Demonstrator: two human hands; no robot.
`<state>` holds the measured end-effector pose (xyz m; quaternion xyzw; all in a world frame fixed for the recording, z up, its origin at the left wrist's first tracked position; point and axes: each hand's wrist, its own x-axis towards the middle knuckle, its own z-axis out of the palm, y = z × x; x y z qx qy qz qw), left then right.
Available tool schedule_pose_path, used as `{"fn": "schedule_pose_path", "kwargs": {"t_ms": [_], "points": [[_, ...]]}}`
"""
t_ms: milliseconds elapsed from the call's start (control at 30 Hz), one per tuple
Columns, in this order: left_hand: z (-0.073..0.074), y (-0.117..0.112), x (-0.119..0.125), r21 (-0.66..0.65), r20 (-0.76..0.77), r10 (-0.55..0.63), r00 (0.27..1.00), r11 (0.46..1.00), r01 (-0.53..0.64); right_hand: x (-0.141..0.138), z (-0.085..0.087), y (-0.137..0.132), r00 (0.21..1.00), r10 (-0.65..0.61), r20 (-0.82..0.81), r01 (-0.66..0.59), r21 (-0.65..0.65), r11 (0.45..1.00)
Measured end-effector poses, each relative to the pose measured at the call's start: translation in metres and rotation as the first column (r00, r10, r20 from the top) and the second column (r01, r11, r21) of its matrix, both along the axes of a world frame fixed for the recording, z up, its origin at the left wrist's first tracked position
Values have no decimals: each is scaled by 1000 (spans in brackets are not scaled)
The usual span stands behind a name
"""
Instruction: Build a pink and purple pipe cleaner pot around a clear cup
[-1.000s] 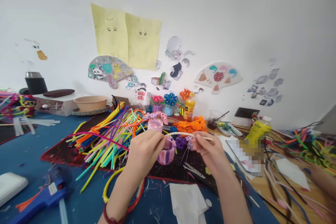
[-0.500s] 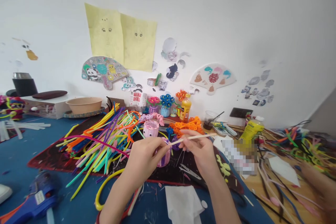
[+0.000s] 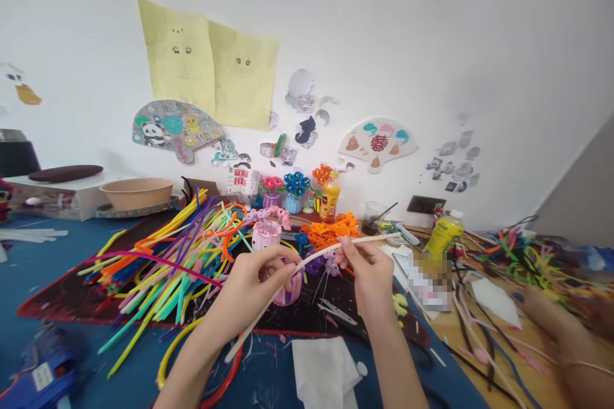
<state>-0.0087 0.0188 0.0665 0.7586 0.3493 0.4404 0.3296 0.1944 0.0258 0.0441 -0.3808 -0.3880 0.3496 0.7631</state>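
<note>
A cream pipe cleaner (image 3: 316, 254) runs through both my hands in a gentle bend. My left hand (image 3: 261, 281) pinches it between thumb and fingers, and one end slants down past the wrist. My right hand (image 3: 367, 268) pinches it farther right, with the other end sticking out beyond the fingers. Behind my left hand stands a pink and purple pot (image 3: 288, 292), partly covered by the fingers. Just behind it is a pink striped cup (image 3: 267, 236) with a curled pink rim piece. Below and between my hands lie metal scissors or tweezers (image 3: 337, 310).
Many coloured pipe cleaners (image 3: 192, 262) are heaped on the dark mat at left. A blue glue gun (image 3: 50, 364) lies at front left, a white tissue (image 3: 321, 367) at front. Orange pieces (image 3: 330, 230) and bottles stand behind. Another person's hand (image 3: 556, 319) is at right.
My hands have moved apart along the pipe cleaner, which now shows a longer, bent span and an end below my left hand. The view has shifted to the right.
</note>
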Motion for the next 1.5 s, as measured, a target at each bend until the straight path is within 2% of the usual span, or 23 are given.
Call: {"fn": "schedule_pose_path", "kwargs": {"t_ms": [133, 233, 333, 433, 533, 667, 767, 833, 900, 967, 1067, 1200, 1367, 1500], "points": [[4, -7, -1, -138, 226, -133, 965, 976, 167, -1, 2, 1, 1000, 5, -24, -6, -47, 999], [4, -10, 0, -146, 289, -120, 950, 975, 167, -1, 1, 2, 999, 32, -33, -34, -91, 995], [2, -8, 1, -73, 354, -68, 933, 992, 100, 0, -1, 3, 997, 71, -36, -76, -135, 988], [2, -6, 0, 69, 368, -107, 924, 994, 88, 1, -3, 4, 994, 102, -43, -108, -181, 978], [3, -7, 0, 149, 353, -197, 915, 977, 153, 2, -6, 6, 992, 110, -60, -121, -219, 968], [3, -8, -2, 105, 349, -269, 898, 963, 248, 4, -9, 8, 989, 111, -93, -130, -244, 961], [0, -6, -5, 52, 366, -188, 911, 982, 181, 6, -12, 7, 988, 102, -114, -128, -246, 961], [0, -3, -8, 23, 314, -113, 943, 993, 112, 8, -14, 8, 988, 93, -124, -121, -245, 962], [1, -2, -10, 18, 256, -89, 963, 996, 88, 10, -15, 9, 988, 91, -126, -120, -241, 963], [1, -1, -10, 17, 270, -106, 957, 994, 105, 12, -17, 10, 987, 105, -122, -131, -231, 964], [0, -1, -6, -27, 413, -124, 902, 989, 149, 13, -16, 10, 982, 147, -120, -170, -206, 964], [-2, -3, 3, -113, 563, -61, 824, 982, 150, 8, -10, 6, 960, 247, -129, -266, -157, 951], [-1, -5, 12, -191, 685, -1, 728, 965, 182, -5, -1, -4, 903, 423, -78, -429, -93, 898], [-2, -2, 15, -263, 740, 61, 670, 943, 204, -14, 1, -6, 890, 452, -58, -455, -27, 890]]}}
